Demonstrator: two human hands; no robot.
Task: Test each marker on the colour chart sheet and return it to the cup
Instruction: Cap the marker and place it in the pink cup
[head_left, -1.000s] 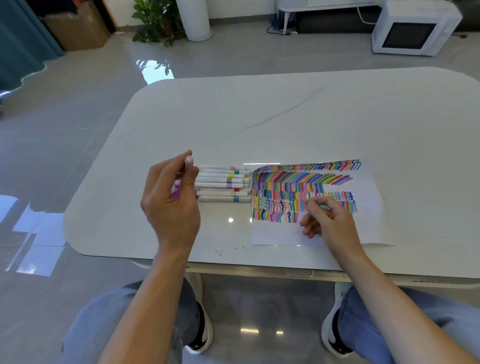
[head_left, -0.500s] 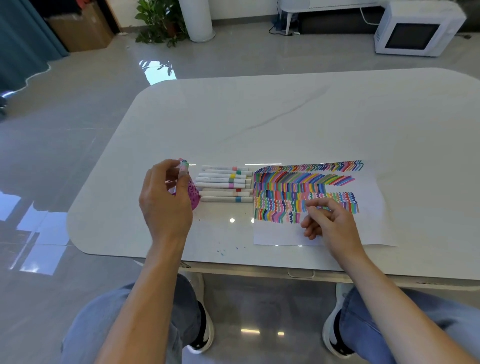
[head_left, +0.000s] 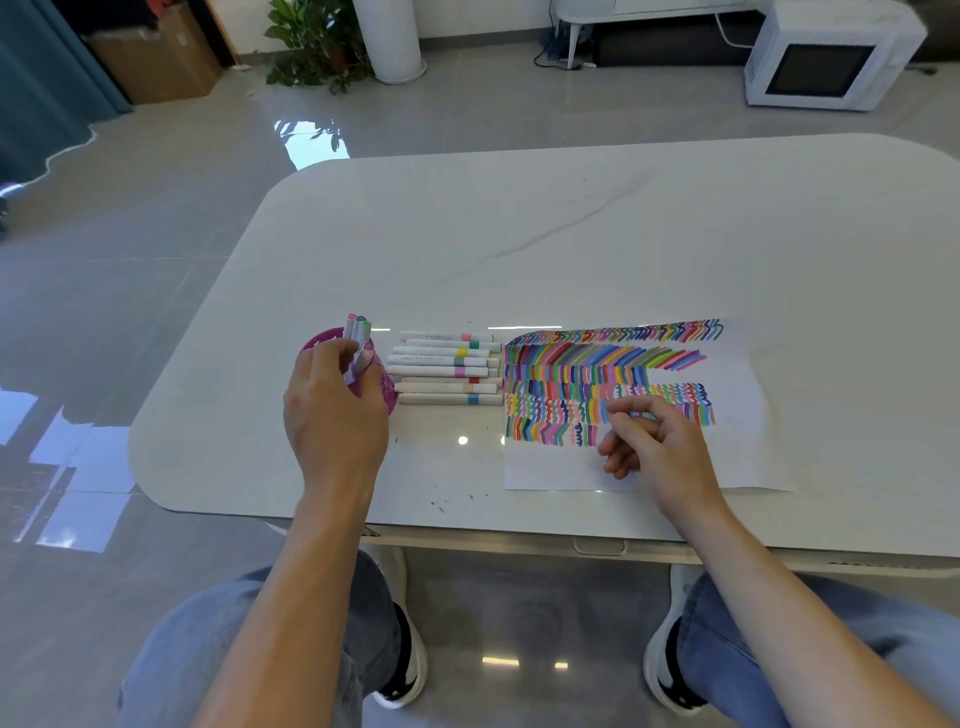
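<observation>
Left hand (head_left: 332, 415) pinching lilac-capped marker (head_left: 360, 364) at pink cup (head_left: 387, 396), right hand (head_left: 660, 441) loosely curled on colour-striped sheet (head_left: 737, 457)

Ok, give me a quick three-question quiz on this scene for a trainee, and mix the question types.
1. True or false: the cup stands on the sheet.
2. Where do the markers that lie flat sit? A: between cup and sheet. B: on the sheet. C: on the floor.
3. Fill the gap: the right hand rests on the ____.

Key: 1 false, it stands on the table, left of the flat markers; 2 A; 3 sheet.
</observation>
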